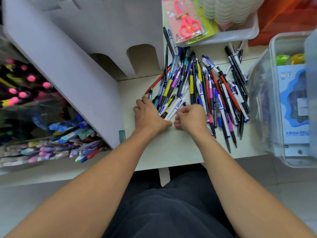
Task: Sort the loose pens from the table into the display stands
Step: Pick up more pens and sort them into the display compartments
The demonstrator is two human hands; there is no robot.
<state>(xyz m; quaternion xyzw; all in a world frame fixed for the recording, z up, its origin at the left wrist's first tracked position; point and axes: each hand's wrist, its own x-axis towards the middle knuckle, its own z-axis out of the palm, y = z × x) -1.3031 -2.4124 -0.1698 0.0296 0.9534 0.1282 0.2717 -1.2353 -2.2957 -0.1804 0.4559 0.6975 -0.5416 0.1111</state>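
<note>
A heap of several loose pens in black, white, blue, yellow, purple and red lies on the pale table. My left hand rests flat on the near left end of the heap, fingers spread over some pens. Just to its right, my right hand has its fingers curled and pinches a white pen with blue print at its near end. A grey cardboard display stand with arched slots rises at the left. Beyond its left side, filled stands hold several coloured pens.
A white tray with packaged pink scissors sits at the back. A clear plastic box with blue packages stands at the right, close to the pens. The table's front edge runs just below my forearms, with grey floor beyond.
</note>
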